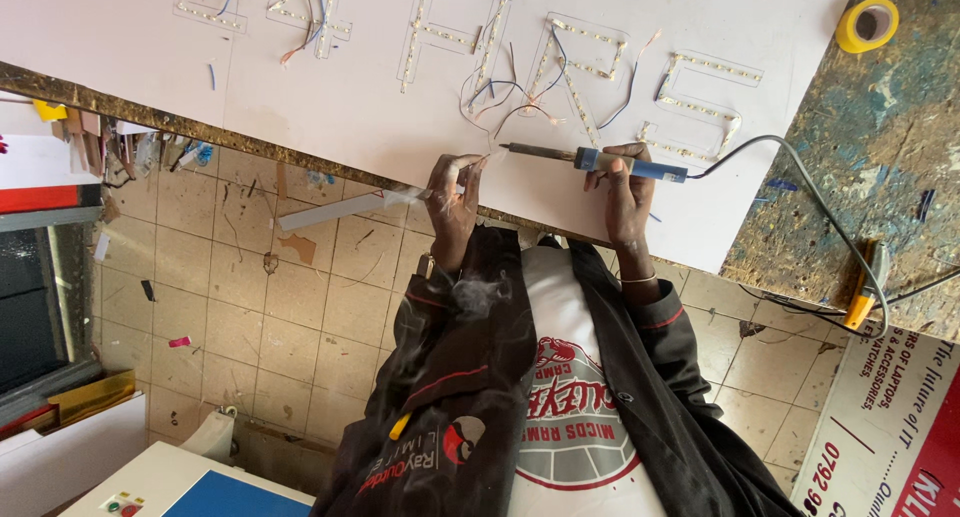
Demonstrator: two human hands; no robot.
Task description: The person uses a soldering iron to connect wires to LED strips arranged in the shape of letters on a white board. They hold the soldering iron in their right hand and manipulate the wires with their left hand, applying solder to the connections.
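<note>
My right hand [625,192] grips the blue handle of a soldering iron [600,159]. Its metal tip points left over the near edge of a white board [330,87]. My left hand [452,202] pinches a thin solder wire [478,161] whose end lies just left of the iron's tip. A white strip [340,209] sticks out to the left from under this hand. A wisp of smoke drifts over my dark sleeve. Letter shapes lined with small LED strips [575,62] and loose thin wires [500,92] lie on the board beyond my hands.
The iron's grey cable [800,167] runs right across a rough chipboard table [880,147]. A yellow tape roll [867,24] and an orange-handled tool [860,302] lie there. Below are a tiled floor [250,307] and a white cabinet with a blue top [200,487].
</note>
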